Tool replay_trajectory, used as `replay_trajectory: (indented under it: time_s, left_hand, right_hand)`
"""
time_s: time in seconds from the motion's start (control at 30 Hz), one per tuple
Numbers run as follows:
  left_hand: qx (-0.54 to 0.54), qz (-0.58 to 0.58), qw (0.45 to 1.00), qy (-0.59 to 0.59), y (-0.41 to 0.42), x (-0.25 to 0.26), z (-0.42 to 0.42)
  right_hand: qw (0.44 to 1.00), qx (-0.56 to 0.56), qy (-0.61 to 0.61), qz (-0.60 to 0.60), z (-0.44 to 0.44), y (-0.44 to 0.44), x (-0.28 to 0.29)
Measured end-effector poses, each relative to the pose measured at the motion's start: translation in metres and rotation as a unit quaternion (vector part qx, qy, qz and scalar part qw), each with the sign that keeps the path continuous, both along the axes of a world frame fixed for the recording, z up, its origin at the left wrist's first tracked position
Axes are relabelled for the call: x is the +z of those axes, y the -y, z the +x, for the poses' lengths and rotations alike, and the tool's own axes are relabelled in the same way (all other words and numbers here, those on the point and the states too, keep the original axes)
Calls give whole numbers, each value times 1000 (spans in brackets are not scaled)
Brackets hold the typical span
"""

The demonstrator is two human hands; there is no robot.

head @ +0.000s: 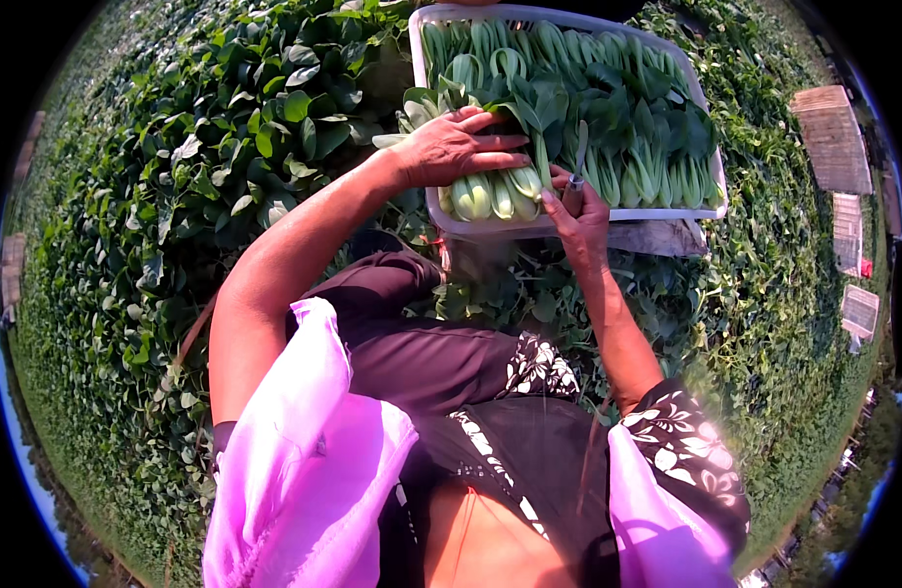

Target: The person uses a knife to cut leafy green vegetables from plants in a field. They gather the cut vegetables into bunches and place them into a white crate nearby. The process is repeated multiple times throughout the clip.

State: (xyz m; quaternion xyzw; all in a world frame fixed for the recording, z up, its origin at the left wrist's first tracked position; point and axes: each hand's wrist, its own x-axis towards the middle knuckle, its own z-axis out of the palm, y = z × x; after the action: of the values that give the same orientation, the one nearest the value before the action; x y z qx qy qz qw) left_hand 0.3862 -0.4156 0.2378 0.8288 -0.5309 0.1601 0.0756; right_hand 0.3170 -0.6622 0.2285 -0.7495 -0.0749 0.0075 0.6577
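A white plastic crate lies before me, filled with rows of bok choy. In its near left corner, my left hand rests palm down across several bok choy heads, fingers apart over the stalks. Its palm and thumb are hidden. My right hand grips a small knife by its handle, with the narrow blade pointing away from me over the leaves. The right thumb reaches toward the pale base of a bok choy beside the left fingertips.
Dense leafy plants grow on the left, with more greenery to the right. My bent leg in dark trousers is below the crate. Farther right stand other crates. A grey slab-like object shows under the crate's near edge.
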Motion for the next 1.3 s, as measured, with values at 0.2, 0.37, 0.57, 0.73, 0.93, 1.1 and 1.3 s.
replay_trajectory:
  time_s: [0.2, 0.37, 0.57, 0.73, 0.93, 1.1, 1.3]
  left_hand:
    - [-17, -9, 999, 29, 9, -5, 12]
    - [0, -9, 1000, 12, 1, -21, 10]
    - [83, 3, 996, 44, -5, -7, -13]
    - [237, 33, 970, 33, -10, 3, -42]
    - [222, -162, 911, -307, -22, -20, -66]
    - [246, -160, 871, -393, 28, -8, -50]
    - [326, -59, 894, -301, 55, -34, -52]
  right_hand:
    - [998, -18, 17, -59, -1, 6, -9]
    - [994, 1, 0, -107, -2, -4, -5]
    - [984, -5, 12, -178, -3, 3, -9]
    - [980, -25, 52, -191, -10, -10, -1]
    - [979, -31, 44, -194, -11, -16, 2]
    - [977, -12, 8, -215, -5, -7, 8]
    - [980, -46, 9, -191, 3, -6, -8]
